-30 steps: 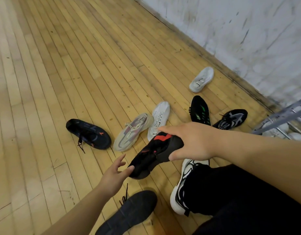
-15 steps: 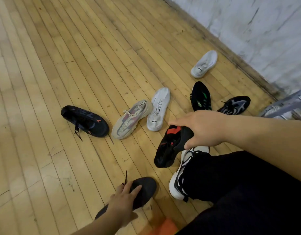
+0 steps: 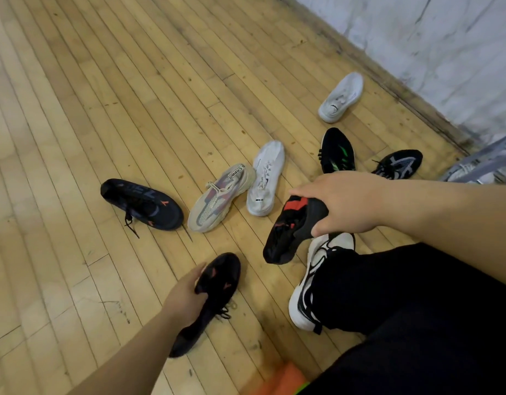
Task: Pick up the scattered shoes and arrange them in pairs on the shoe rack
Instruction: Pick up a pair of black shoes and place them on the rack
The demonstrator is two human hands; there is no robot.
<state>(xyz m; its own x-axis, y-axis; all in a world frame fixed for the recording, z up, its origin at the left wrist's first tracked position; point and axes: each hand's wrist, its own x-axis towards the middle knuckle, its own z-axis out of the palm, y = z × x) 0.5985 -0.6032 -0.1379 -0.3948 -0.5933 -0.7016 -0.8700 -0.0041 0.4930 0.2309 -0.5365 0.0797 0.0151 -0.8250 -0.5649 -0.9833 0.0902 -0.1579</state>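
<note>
Your right hand [image 3: 340, 203] grips the heel of a black shoe with a red patch [image 3: 288, 232], toe hanging toward the floor. Your left hand [image 3: 186, 297] curls round a black shoe with orange marks [image 3: 217, 283] at near centre. On the wooden floor [image 3: 103, 95], from left to right, lie a similar black shoe [image 3: 142, 205], a beige shoe [image 3: 220, 198], a white shoe [image 3: 266, 178], a black-and-green shoe [image 3: 338, 151] and a black-and-grey shoe [image 3: 398, 165]. A second white shoe [image 3: 341, 96] lies far, near the wall. The shoe rack [image 3: 485, 161] shows at the right edge.
</note>
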